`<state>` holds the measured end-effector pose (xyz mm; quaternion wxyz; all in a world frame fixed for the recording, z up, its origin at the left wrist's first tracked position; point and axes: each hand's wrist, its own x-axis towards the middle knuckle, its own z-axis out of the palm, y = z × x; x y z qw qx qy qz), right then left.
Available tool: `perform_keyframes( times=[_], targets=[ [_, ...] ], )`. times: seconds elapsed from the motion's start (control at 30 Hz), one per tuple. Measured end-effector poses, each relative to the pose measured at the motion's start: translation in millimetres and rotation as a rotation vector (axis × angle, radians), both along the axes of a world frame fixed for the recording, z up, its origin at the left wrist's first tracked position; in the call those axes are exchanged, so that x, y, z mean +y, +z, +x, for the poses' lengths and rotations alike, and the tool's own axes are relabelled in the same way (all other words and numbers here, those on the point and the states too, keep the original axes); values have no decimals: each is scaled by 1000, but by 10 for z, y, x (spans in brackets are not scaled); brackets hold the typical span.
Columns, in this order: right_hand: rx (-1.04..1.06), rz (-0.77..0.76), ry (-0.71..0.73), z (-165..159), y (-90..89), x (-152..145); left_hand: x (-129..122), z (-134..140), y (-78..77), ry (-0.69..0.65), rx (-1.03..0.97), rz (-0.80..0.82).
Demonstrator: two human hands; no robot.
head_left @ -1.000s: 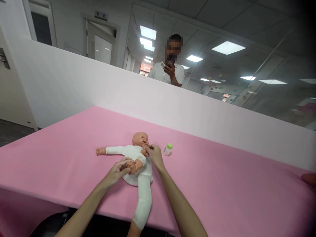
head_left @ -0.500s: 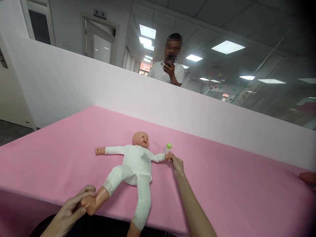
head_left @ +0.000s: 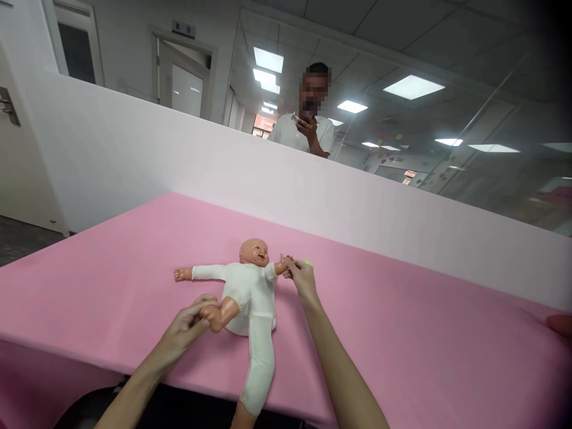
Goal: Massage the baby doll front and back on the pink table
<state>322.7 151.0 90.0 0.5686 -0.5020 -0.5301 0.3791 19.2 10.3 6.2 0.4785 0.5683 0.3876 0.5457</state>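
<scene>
A baby doll (head_left: 250,289) in a white cloth suit lies on its back on the pink table (head_left: 402,333). My left hand (head_left: 187,322) is closed around the doll's bare foot (head_left: 214,316), and that leg is bent up over the body. With my right hand (head_left: 301,277) I pinch the doll's hand (head_left: 285,263), its arm raised off the table. The other arm (head_left: 208,272) stretches out flat to the left. The other leg (head_left: 261,360) hangs straight over the front edge. Mostly hidden behind my right hand is a bottle with a green cap (head_left: 307,263).
A low white wall (head_left: 268,173) runs along the table's back, with glass above it. Beyond the glass a person (head_left: 304,131) holds a phone up. A brownish round object (head_left: 558,324) lies at the right edge. A black chair (head_left: 92,408) stands at the front left.
My left hand has pushed the doll's foot up and right, bending the leg. My right hand has moved left and up, lifting the doll's arm inward and covering most of the bottle.
</scene>
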Motion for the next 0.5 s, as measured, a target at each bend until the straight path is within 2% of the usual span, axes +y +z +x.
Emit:
perform_keyframes(
  times=[0.13,0.23,0.3,0.4,0.5],
  targets=[
    [-183,24,63,-399,-119,-45,352,366,128,-139,-29,61],
    [-241,34,71,-464,-215,-19,447,463,126,-184,-36,85],
    [-225,40,43,-364,-219,37,400,418,114,-153,-33,78],
    [-108,9,-60,-33,-172,144,173,203,54,-72,-6,30],
    [40,-70,-189,389,-196,215,-166,-110,-127,-33,37,-27]
  ],
)
